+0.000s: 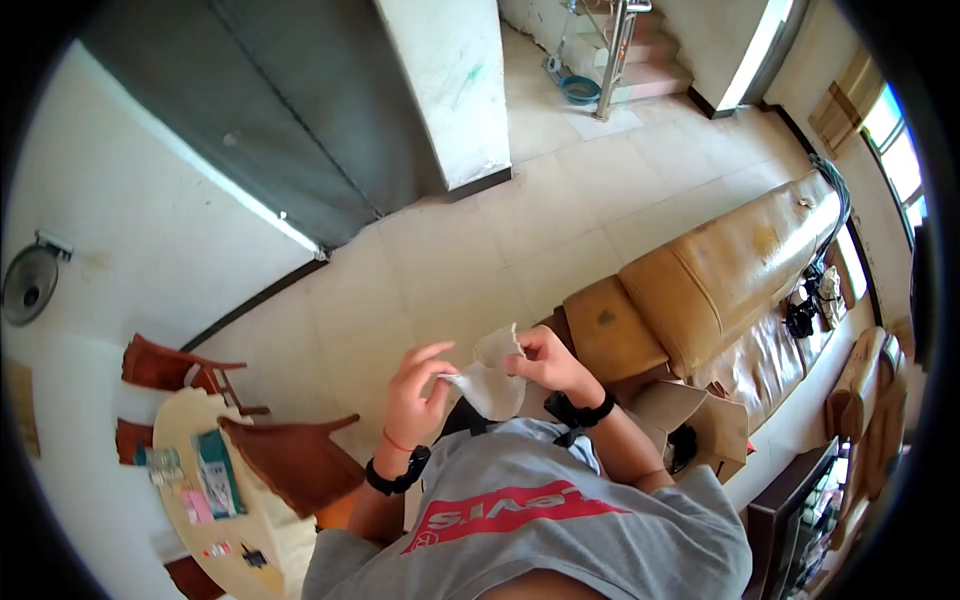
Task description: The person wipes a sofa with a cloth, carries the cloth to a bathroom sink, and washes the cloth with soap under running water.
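A white piece of cloth (492, 385) hangs between my two hands, in front of my grey shirt. My left hand (415, 385) pinches its left edge between thumb and fingertips, with the other fingers partly raised. On the other side, my right hand (545, 360) has its fingers closed on the upper right edge of the cloth. The cloth sags a little in the middle and has a rough upper rim. Dark bands circle both wrists, and a red string is on the left one.
A brown leather sofa (690, 290) runs to the right, with an open cardboard box (700, 410) beside it. At the lower left, wooden chairs (295, 455) surround a pale table (180, 420) holding packets. Stairs (650, 60) and a blue basin (580, 90) are farther back.
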The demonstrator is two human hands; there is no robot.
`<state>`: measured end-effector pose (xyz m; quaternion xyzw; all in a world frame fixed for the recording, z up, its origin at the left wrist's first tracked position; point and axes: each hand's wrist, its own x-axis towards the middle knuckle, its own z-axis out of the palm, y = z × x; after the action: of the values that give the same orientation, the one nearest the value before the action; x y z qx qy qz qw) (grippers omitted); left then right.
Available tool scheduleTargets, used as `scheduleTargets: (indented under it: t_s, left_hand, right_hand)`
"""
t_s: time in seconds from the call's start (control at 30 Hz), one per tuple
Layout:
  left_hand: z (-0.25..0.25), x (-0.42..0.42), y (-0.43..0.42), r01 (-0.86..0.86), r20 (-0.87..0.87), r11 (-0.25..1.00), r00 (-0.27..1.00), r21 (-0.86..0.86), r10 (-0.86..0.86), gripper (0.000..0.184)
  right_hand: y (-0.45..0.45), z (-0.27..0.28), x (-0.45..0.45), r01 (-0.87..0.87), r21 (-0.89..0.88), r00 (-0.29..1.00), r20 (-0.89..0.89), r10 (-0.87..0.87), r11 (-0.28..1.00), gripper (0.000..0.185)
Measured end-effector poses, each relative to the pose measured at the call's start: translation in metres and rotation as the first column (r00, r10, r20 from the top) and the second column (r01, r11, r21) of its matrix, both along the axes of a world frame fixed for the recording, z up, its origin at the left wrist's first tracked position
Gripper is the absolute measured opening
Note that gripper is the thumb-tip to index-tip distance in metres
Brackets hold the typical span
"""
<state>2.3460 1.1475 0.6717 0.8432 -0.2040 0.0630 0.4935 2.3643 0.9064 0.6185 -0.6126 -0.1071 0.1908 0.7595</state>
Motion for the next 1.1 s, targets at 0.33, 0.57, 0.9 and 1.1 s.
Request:
scheduleTargets:
  t_s: [0.33, 0.57, 0.9, 1.1]
  left_hand:
    - [-0.005, 0.279, -0.09, 0.38, -0.016, 0.925, 0.925, 0.012, -0.38, 0.014]
    - [-0.032, 0.456, -0.199, 0.469, -0.022, 0.881, 0.883, 0.059, -0.469, 0.011]
    - [0.007, 0.73, -0.376, 0.433, -0.088, 0.898, 0.9, 0.083, -0.426, 0.011]
    - [-0.019, 0.869, -0.465, 0.455, -0.155, 0.889, 0.876, -0.049, -0.457, 0.013]
  right_hand:
    - [-0.053, 0.021, 0.217, 0.052, -0.216, 0.996, 0.076, -0.036, 0.975, 0.016]
    - [-0.151, -0.028, 0.352, 0.401, -0.2, 0.916, 0.062, -0.397, 0.894, 0.02]
    - [-0.33, 0.017, 0.598, 0.633, -0.505, 0.774, 0.392, -0.497, 0.587, 0.03]
    - [-0.417, 0.003, 0.732, 0.698, -0.497, 0.715, 0.435, -0.548, 0.516, 0.024]
